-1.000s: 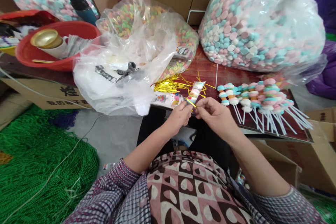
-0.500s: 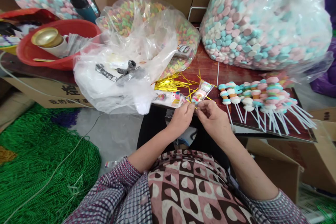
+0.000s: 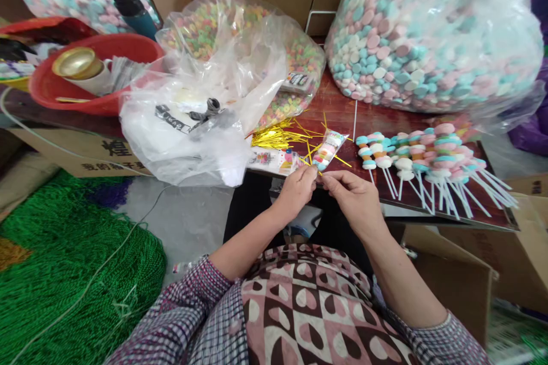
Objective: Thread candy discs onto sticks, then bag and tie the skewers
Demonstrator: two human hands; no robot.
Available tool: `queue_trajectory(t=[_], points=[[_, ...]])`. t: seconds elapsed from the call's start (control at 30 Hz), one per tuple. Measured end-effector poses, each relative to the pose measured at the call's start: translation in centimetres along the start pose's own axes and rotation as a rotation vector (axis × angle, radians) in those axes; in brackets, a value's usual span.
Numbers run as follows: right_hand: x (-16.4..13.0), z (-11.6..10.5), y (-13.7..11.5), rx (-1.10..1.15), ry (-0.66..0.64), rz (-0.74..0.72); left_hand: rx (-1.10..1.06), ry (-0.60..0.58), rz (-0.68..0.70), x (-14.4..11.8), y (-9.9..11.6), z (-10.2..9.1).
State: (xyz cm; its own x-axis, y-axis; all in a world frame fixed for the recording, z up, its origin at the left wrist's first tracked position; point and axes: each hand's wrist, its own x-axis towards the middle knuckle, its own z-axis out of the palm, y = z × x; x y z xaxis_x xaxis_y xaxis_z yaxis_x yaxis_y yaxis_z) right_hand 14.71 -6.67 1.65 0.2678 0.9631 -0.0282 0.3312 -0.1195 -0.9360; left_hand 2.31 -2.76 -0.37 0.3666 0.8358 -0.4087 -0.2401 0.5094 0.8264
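Observation:
My left hand (image 3: 297, 188) is closed on the lower end of a marshmallow skewer (image 3: 327, 150) wrapped in a clear printed bag. Between the thumb and fingers of my right hand (image 3: 353, 197) is a thin gold twist tie (image 3: 321, 174), held at the gathered neck of that bag. The wrapped skewer tilts up and to the right, its marshmallows pink, white and blue. A pile of gold twist ties (image 3: 276, 137) lies beyond my left hand, with printed flat bags (image 3: 269, 159) in front of it. Right of my hands are several unwrapped marshmallow skewers (image 3: 445, 151) on white sticks.
Behind the skewers stands a big bag of marshmallows (image 3: 428, 45). A crumpled clear bag (image 3: 192, 137) and a bag of coloured rings (image 3: 299, 57) fill the table's left-centre. A red basin (image 3: 141, 48) holds a gold bowl (image 3: 77, 61). Green cord (image 3: 85, 274) is heaped on the floor.
The fingers of my right hand have shifted at the bag's neck, and more of the wrapped skewer shows. My left hand stays nearly in place.

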Motion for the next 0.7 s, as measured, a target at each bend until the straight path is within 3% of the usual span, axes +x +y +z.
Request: queue_trajectory(t=[0.1, 0.27, 0.53, 0.6, 0.7], points=[[0.1, 0.1, 0.6, 0.139, 0.022, 0.081, -0.075, -0.125, 0.020, -0.1, 0.1, 0.2], [0.3, -0.1, 0.9, 0.300, 0.010, 0.156, -0.196, -0.304, -0.082, -0.9, 0.5, 0.0], [0.4, -2.0, 1.6, 0.623, -0.402, 0.127, -0.271, -0.619, -0.438, -2.1, 2.1, -0.4], [0.5, -1.8, 2.0, 0.622, -0.367, 0.115, -0.310, -0.626, -0.439, -2.2, 2.2, -0.2], [0.5, -0.9, 2.4, 0.498, -0.127, 0.060, -0.340, -0.551, -0.370, -2.1, 2.0, 0.4]])
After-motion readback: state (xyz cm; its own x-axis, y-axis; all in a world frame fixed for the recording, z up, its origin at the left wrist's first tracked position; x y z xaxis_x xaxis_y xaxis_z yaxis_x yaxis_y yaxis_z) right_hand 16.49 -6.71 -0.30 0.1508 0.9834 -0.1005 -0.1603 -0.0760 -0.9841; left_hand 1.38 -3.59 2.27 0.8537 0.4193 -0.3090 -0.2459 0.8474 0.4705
